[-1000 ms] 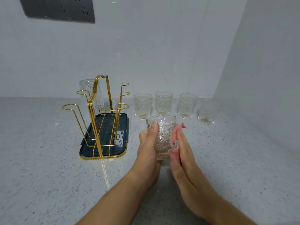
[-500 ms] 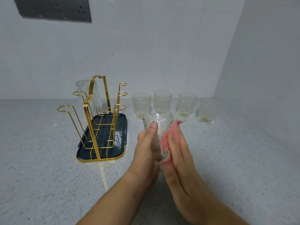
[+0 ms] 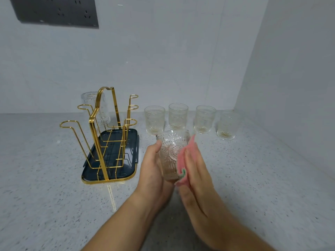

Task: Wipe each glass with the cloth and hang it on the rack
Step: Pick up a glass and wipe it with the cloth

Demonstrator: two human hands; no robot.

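1. My left hand [image 3: 154, 165] grips the patterned glass [image 3: 169, 154] from its left side. My thumb lies up along the wall towards the rim. My other fingers are behind the glass, and I cannot make out how they lie.
2. My right hand [image 3: 197, 178] is flat, fingers straight and close together. It presses the pink cloth [image 3: 184, 160] against the right side of the glass.
3. The cloth is sandwiched between my fingers and the glass. One tip pokes up beside the rim, and a green-edged corner shows near the base.
4. The glass is mouth up between my two hands, at the middle of the frame.
5. Just left of my left hand stands the gold wire rack [image 3: 98, 134] on its dark blue tray [image 3: 108, 169].
6. One hung glass [image 3: 90, 100] sits upside down on a peg at the rack's far left side.
7. Beyond my hands, right of the rack, a row of four glasses [image 3: 178, 115] stands upright near the foot of the wall [image 3: 163, 60].
8. Everything rests on a pale speckled counter [image 3: 45, 196].
9. A dark socket panel [image 3: 54, 11] is on the wall at the upper left of the frame.
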